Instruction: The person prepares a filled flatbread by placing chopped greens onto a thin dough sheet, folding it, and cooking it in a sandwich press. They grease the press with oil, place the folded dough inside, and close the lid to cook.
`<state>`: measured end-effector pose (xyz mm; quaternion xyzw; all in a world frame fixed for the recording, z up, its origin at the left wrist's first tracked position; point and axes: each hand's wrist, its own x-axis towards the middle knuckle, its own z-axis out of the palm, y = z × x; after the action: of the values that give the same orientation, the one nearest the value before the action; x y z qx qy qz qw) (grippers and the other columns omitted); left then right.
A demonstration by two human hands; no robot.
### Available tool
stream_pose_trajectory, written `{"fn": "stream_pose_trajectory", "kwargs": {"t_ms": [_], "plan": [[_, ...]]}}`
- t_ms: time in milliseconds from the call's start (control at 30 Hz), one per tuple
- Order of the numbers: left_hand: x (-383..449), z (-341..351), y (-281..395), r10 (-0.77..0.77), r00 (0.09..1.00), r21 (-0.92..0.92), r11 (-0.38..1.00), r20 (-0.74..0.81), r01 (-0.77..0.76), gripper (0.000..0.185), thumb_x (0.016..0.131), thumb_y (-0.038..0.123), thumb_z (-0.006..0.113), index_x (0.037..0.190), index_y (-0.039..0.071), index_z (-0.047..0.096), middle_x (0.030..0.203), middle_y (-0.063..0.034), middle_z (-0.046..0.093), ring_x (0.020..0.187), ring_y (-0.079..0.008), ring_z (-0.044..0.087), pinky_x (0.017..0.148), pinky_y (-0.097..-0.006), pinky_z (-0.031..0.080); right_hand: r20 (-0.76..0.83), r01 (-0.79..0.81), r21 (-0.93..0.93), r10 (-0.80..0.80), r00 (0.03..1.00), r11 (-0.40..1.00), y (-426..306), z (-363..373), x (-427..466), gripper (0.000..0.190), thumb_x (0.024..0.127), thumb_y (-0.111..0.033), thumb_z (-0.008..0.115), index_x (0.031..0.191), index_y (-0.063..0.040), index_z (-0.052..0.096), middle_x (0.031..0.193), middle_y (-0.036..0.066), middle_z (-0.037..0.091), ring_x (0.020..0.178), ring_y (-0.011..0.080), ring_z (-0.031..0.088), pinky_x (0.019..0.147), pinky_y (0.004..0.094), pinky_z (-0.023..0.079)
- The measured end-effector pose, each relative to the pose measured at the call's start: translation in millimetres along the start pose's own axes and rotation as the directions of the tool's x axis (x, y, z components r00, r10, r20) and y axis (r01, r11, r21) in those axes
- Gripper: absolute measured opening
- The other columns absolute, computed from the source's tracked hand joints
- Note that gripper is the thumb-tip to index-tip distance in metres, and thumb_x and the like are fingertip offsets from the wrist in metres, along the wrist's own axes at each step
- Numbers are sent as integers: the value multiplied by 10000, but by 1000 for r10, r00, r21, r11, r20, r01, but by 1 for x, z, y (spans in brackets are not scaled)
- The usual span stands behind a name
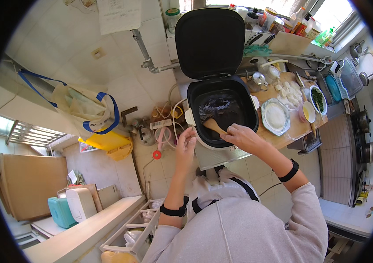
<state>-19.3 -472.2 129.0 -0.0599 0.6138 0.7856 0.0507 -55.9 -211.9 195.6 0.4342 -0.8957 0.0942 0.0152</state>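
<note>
My right hand (239,136) is closed around the handle of a wooden spatula (213,125), whose blade rests low in the black pot of an electric cooker (221,139). Dark liquid with pale foam (217,104) lies in the pot. The cooker's black lid (209,42) stands raised behind it. My left hand (186,141) is beside the cooker's left white handle (189,117), fingers half curled, holding nothing that shows. Right of the cooker, a glass dish of white powder or grains (275,116) sits on a wooden board (291,131).
On the board are floured dough pieces (290,92), a bowl with yellow liquid (306,111), a bowl of chopped greens (318,98) and a glass teapot (257,80). Knives (260,38) stand behind. A kettle (145,135) and cables lie left of the cooker.
</note>
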Motion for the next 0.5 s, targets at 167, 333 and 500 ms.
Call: {"fn": "stream_pose_trajectory", "kwargs": {"t_ms": [167,333,500], "plan": [[7,0,-12,79,997,0,997,16,-79,433,1003,71,563,1425,10,490,1250,-79,621,1044,-147,632,878,-258,498,-80,-66,-68,61,995,995,27,37,9,353,830,-106,601,1178,-118,664,910,61,546,898,234,583,747,325,520],[6,7,3,32,995,-2,999,90,-32,436,1013,106,556,1424,-8,465,1289,-89,591,1129,-145,576,1006,-289,453,-218,-190,-103,165,962,976,48,39,32,333,846,-84,580,1166,-120,665,911,64,553,906,249,607,723,355,525],[5,3,1,37,998,51,998,45,-40,431,1012,94,545,1423,-8,465,1296,-91,589,1114,-157,592,1000,-295,463,-87,-340,7,339,937,940,45,15,-27,276,901,-95,594,1158,-152,677,902,65,560,901,259,609,713,361,517]]}}
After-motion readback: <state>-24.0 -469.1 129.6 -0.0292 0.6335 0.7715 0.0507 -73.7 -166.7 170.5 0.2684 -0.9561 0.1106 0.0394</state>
